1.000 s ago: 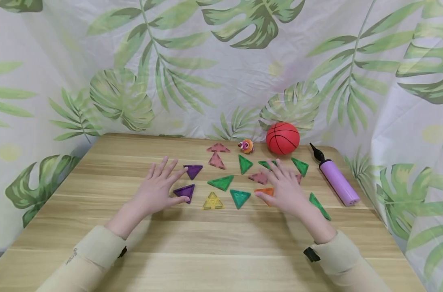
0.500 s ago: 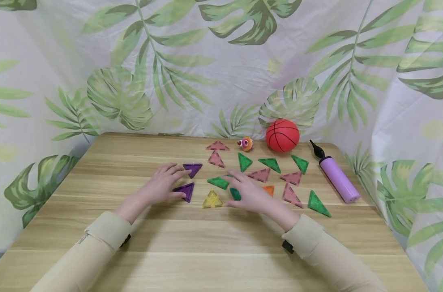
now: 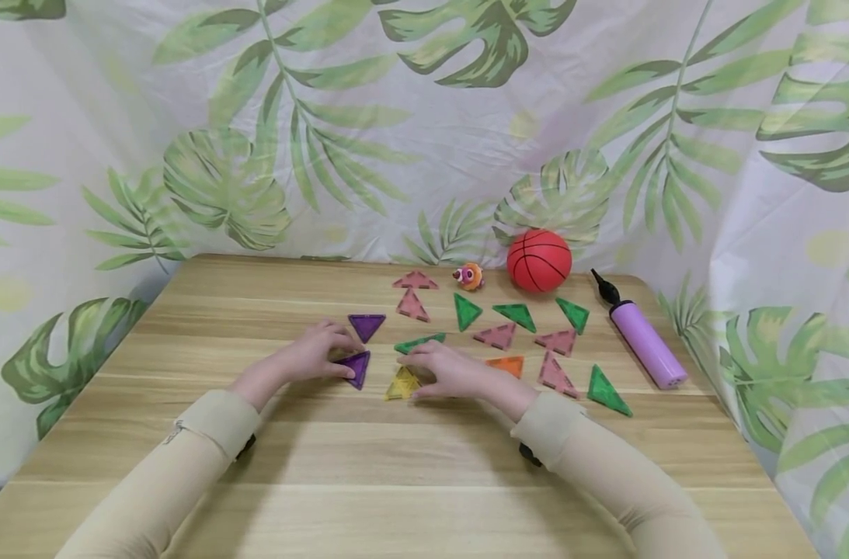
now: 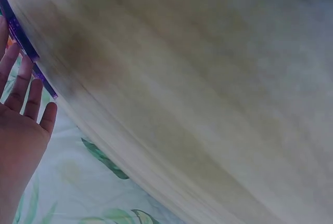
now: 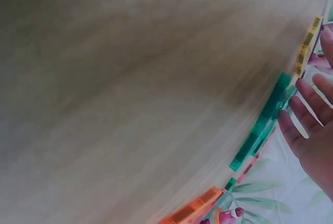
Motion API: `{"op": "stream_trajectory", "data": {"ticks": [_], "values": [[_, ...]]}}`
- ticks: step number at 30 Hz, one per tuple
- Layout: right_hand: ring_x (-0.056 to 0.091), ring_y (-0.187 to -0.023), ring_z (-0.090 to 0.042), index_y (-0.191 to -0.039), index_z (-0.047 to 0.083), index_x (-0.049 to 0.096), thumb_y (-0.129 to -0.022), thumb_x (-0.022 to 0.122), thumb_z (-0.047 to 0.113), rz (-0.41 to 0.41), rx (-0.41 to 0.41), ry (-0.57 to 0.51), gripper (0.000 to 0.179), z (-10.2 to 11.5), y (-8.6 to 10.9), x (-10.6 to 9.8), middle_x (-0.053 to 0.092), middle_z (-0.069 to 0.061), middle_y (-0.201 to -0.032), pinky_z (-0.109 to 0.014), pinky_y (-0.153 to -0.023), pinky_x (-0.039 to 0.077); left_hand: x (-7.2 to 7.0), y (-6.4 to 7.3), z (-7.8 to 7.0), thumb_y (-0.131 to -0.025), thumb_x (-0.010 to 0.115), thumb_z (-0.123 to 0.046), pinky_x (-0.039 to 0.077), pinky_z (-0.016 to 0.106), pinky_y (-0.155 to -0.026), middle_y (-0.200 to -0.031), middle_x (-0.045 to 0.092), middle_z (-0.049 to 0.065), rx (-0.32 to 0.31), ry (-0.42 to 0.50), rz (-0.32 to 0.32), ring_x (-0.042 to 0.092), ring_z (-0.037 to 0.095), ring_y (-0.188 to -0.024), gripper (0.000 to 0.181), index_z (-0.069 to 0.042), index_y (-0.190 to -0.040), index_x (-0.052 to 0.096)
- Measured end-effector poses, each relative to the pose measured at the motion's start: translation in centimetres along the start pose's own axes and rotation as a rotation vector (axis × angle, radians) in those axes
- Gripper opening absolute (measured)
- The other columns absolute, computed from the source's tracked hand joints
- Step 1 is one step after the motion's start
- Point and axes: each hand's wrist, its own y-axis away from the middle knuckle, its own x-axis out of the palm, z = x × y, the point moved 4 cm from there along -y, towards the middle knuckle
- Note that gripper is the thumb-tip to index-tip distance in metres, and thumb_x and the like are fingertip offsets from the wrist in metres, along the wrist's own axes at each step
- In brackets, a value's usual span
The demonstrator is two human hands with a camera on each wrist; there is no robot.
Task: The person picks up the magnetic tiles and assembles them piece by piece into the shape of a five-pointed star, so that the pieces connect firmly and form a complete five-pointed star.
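My left hand (image 3: 315,353) reaches a purple triangular magnetic tile (image 3: 359,368); its thumb lies at the tile's lower left and its fingers arch over the upper edge. In the left wrist view those fingers look fairly straight. A second purple tile (image 3: 367,326) lies just beyond. My right hand (image 3: 452,371) hovers at a yellow triangular tile (image 3: 400,385), thumb near its right corner, fingers spread above, covering part of it. Behind those fingers a green tile (image 3: 417,342) is partly covered. The right wrist view shows a teal tile (image 5: 263,122), hidden under the hand in the head view.
Pink tiles (image 3: 495,336), green tiles (image 3: 468,311) and an orange tile (image 3: 506,366) lie flat on the wooden table (image 3: 368,481). Along the back stand a small toy (image 3: 469,276) and a red ball (image 3: 539,261). A purple hand pump (image 3: 648,345) lies at right.
My right hand has swept left from the orange tile to the yellow one, uncovering pink and green tiles. My left hand has drawn its fingers in toward the nearer purple tile.
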Motion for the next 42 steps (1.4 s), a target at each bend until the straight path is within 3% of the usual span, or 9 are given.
{"op": "stream_trajectory", "data": {"ticks": [6, 12, 18, 23, 31, 36, 42], "values": [[0.044, -0.122, -0.02, -0.129, 0.012, 0.058, -0.082, 0.071, 0.04, 0.002, 0.0, -0.024, 0.056, -0.2, -0.3, 0.4, 0.053, -0.004, -0.132, -0.036, -0.104, 0.038, 0.3, -0.4, -0.2, -0.076, 0.077, -0.035, 0.036, 0.048, -0.09, -0.099, 0.064, 0.002, 0.003, 0.019, 0.044, 0.053, 0.022, -0.096, 0.042, -0.014, -0.112, 0.07], [0.045, -0.119, -0.02, -0.126, 0.014, 0.061, -0.081, 0.073, 0.039, -0.009, -0.009, -0.001, 0.053, 0.1, 0.4, 0.3, 0.056, -0.002, -0.13, -0.037, -0.103, 0.038, 0.7, -0.7, -1.2, -0.075, 0.077, -0.035, 0.026, 0.058, -0.105, -0.095, 0.062, 0.002, 0.018, 0.003, 0.064, 0.055, 0.021, -0.093, 0.044, -0.014, -0.113, 0.069], [0.047, -0.117, -0.02, -0.124, 0.013, 0.063, -0.08, 0.073, 0.039, -0.026, -0.034, 0.017, 0.052, 0.7, 0.9, 0.4, 0.057, -0.003, -0.128, -0.037, -0.101, 0.039, 0.9, -0.8, -2.7, -0.074, 0.077, -0.034, 0.04, 0.048, -0.089, -0.098, 0.063, 0.004, 0.049, -0.072, 0.057, 0.052, 0.024, -0.095, 0.044, -0.016, -0.113, 0.071], [0.047, -0.116, -0.019, -0.124, 0.014, 0.063, -0.08, 0.073, 0.04, -0.036, -0.019, 0.029, 0.052, 1.0, 0.9, 0.6, 0.058, -0.001, -0.127, -0.036, -0.1, 0.039, 1.3, -1.2, -3.6, -0.074, 0.076, -0.038, 0.041, 0.042, -0.082, -0.098, 0.063, 0.001, 0.06, -0.104, 0.092, 0.05, 0.021, -0.094, 0.044, -0.019, -0.114, 0.07], [0.047, -0.116, -0.02, -0.125, 0.015, 0.063, -0.081, 0.072, 0.042, -0.045, 0.009, 0.048, 0.052, 1.4, 0.8, 0.9, 0.057, 0.0, -0.127, -0.04, -0.097, 0.041, 1.8, -1.6, -5.0, -0.076, 0.074, -0.038, 0.038, 0.036, -0.079, -0.094, 0.06, -0.002, 0.083, -0.097, 0.128, 0.047, 0.016, -0.088, 0.045, -0.021, -0.117, 0.068], [0.047, -0.117, -0.019, -0.126, 0.016, 0.062, -0.082, 0.071, 0.044, -0.044, 0.012, 0.059, 0.053, 1.5, 0.7, 1.0, 0.056, 0.001, -0.128, -0.041, -0.097, 0.042, 1.6, -1.5, -5.6, -0.076, 0.074, -0.036, 0.037, 0.037, -0.08, -0.095, 0.06, -0.002, 0.062, -0.08, 0.142, 0.046, 0.016, -0.089, 0.044, -0.02, -0.117, 0.069], [0.048, -0.122, -0.022, -0.127, 0.014, 0.06, -0.081, 0.073, 0.039, -0.073, 0.038, -0.015, 0.055, 0.9, 1.4, 0.1, 0.055, -0.004, -0.13, -0.042, -0.103, 0.038, 1.6, -1.4, -5.5, -0.075, 0.075, -0.036, 0.038, 0.038, -0.081, -0.095, 0.062, -0.001, 0.037, -0.079, 0.116, 0.047, 0.016, -0.09, 0.044, -0.017, -0.114, 0.07]]}}
